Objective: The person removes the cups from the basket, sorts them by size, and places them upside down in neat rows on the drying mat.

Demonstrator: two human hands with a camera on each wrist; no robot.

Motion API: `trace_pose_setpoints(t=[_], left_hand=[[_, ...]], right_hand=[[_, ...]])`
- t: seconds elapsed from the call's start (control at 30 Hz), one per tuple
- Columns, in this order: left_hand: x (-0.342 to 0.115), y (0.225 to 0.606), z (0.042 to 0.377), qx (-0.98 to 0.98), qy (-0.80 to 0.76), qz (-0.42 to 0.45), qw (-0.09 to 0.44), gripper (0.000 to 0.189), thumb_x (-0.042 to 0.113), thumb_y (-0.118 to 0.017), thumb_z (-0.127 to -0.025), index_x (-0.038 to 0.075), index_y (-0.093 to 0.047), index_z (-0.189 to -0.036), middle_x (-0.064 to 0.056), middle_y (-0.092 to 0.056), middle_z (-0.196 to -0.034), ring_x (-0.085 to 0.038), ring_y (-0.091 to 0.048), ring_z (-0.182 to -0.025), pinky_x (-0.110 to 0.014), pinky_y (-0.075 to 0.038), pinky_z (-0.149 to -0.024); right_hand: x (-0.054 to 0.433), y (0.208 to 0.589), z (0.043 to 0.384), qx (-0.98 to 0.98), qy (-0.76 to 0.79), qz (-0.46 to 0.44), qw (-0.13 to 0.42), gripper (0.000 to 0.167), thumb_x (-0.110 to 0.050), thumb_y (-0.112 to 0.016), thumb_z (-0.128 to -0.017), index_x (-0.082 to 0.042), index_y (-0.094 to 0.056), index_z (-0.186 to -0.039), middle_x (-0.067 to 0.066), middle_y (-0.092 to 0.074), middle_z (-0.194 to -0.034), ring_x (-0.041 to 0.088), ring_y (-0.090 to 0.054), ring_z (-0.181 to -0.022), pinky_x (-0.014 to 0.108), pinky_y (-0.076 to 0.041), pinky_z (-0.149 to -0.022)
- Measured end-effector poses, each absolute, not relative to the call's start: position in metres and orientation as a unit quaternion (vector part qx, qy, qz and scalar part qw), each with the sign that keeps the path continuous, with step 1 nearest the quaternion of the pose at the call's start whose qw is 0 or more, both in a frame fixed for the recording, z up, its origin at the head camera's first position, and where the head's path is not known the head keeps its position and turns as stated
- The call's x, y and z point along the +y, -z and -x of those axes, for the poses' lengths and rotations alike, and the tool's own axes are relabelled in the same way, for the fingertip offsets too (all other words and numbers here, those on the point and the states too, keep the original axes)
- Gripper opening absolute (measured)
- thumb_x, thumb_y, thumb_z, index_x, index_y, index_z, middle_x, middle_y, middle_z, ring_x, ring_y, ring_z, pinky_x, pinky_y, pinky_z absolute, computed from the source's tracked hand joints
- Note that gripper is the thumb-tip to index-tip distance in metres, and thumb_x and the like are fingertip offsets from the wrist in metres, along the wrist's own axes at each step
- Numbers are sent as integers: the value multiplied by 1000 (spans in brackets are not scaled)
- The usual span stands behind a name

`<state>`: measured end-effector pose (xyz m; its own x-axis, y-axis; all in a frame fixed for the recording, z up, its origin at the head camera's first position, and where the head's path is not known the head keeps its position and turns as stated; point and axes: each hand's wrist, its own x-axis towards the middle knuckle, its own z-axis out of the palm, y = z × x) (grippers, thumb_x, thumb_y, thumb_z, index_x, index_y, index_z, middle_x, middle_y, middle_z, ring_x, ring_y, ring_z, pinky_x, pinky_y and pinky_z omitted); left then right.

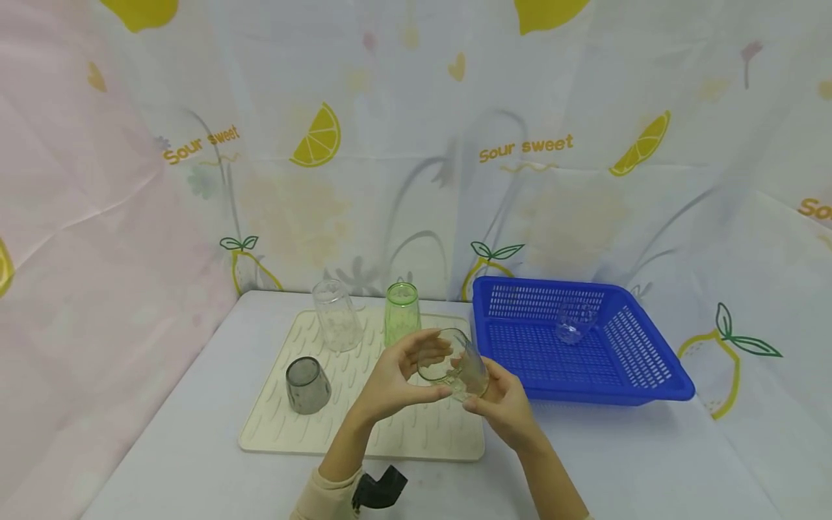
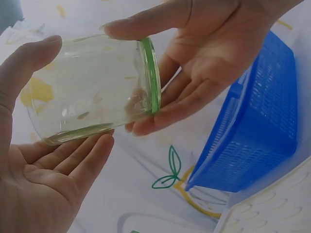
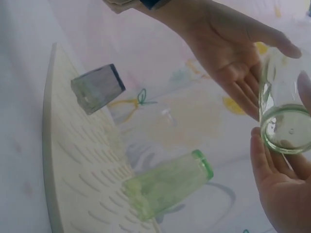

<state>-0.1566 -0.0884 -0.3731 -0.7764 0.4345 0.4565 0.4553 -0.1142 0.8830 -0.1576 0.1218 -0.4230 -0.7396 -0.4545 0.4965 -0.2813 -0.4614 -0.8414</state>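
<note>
Between both hands a clear drinking glass (image 1: 469, 372) with a greenish base (image 2: 154, 80) is held tilted above the mat. My left hand (image 1: 398, 379) holds its open end, thumb (image 2: 41, 53) on one side and fingers on the other. At the base, my right hand (image 1: 505, 408) grips it between thumb and fingers. The ribbed cream mat (image 1: 266, 437) lies below. On it stand a short grey glass (image 1: 308, 393), a tall clear glass (image 1: 339, 325) and a tall green glass (image 1: 403, 318), which is just behind the left hand in the head view.
A blue plastic basket (image 1: 611, 396) stands right of the mat, with a clear glass (image 1: 573, 331) inside. Behind the white table (image 1: 188, 433) hangs a lemon-print cloth (image 1: 364, 209). A black strap piece (image 1: 380, 490) shows at the left wrist.
</note>
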Motion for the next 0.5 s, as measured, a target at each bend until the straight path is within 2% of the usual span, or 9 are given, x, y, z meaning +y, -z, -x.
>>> trace_pose_setpoints(t=[0.33,0.5], left_hand=[[-92,377,153,-698,655,287,-33,80,14,-79,-77,-10,-34,-139,-26,-52,-127,-36,-55,-117,-35,-44,-102],[-92,381,152,-702,657,270,-46,80,16,-81,-75,-11,-37,-135,-26,-56,-124,-41,-55,-115,-42,-45,-101]], right_hand=[[136,403,161,543,768,339,14,53,8,-65,-83,-5,-49,-132,5,-55,-125,15,-56,-113,25,-51,-93],[135,395,162,552,762,339,-9,54,5,-66,-83,6,-45,-133,4,-57,-126,15,-56,-115,25,-48,-97]])
